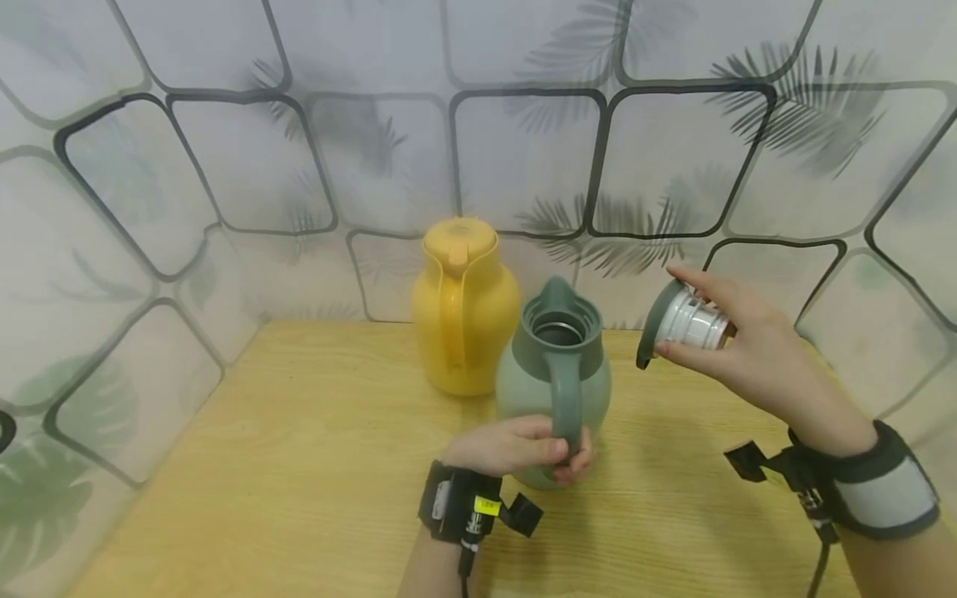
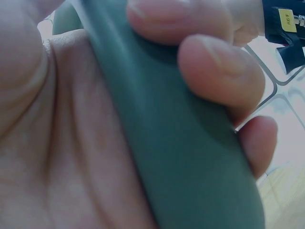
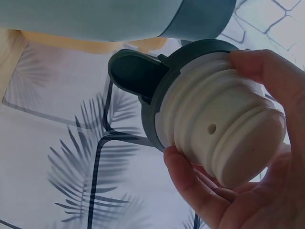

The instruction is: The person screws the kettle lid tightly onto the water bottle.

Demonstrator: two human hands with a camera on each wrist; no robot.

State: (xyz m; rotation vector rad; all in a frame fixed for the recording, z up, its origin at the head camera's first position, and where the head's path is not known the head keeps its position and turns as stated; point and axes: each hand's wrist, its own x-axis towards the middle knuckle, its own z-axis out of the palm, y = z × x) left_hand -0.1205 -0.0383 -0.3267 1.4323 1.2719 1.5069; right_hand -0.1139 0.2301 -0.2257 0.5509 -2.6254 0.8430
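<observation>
A pale green thermos jug point(image 1: 516, 382) stands on the table with its mouth uncovered, showing a dark round opening. My left hand point(image 1: 523, 453) grips the jug's dark green handle point(image 2: 162, 129), fingers wrapped round its lower part. To the right of the jug, in the air, my right hand point(image 1: 763, 353) holds the jug's lid point(image 1: 691, 324) by its white ribbed stopper. The right wrist view shows the lid's dark green rim and tab point(image 3: 136, 76), with thumb and fingers on opposite sides of the white stopper point(image 3: 224, 119).
A yellow thermos jug point(image 1: 463, 324), its lid on, stands behind and left of the green one. Both rest on a light wood-grain table point(image 1: 299, 465). Behind rises a pale wall covering point(image 1: 389, 166) patterned with dark outlines and leaves.
</observation>
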